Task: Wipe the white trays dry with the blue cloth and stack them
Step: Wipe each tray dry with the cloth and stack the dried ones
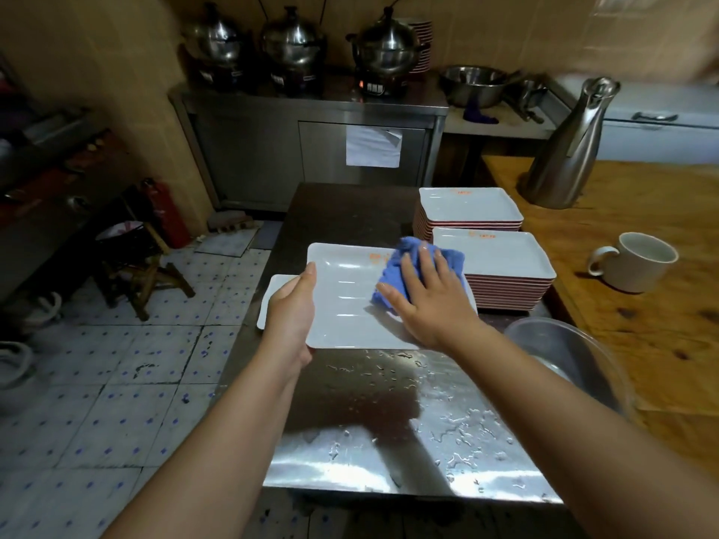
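Note:
A white rectangular tray lies on the wet steel table, on top of another white tray that sticks out at its left. My left hand grips the top tray's left edge, thumb on the rim. My right hand presses flat on the blue cloth over the tray's right part. Two stacks of white trays stand to the right: a near stack and a far stack.
The steel table carries water drops near its front edge. A clear plastic basin sits at the right. On the wooden counter stand a white mug and a steel jug. Tiled floor and a wooden stool lie to the left.

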